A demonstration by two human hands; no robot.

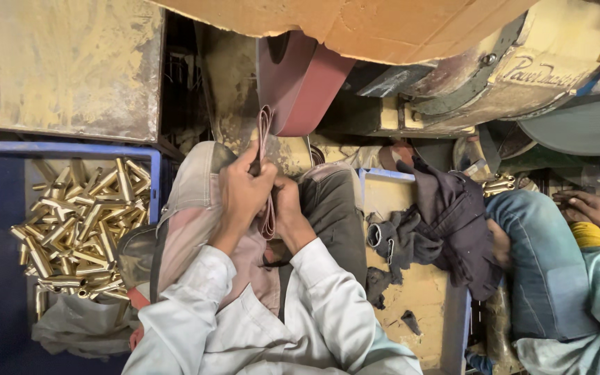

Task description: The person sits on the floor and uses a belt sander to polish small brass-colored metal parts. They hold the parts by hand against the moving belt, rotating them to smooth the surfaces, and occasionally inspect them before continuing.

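A: What's in your hands rn?

B: Your left hand (244, 191) is pinched tight on a thin reddish belt strip (265, 149), folded into a loop, held over your lap. Right hand (289, 212) sits just beside it, fingers curled on the lower part of the same strip.

A: And around you?

B: Wide maroon sanding belt (300, 87) on the machine, far side, just beyond the strip. Blue crate (71, 148) w/ brass tubes (81, 229) on the left. Dark rags (439, 222) on the yellow bench (418, 298) to the right, another person's knee (522, 236) past that.
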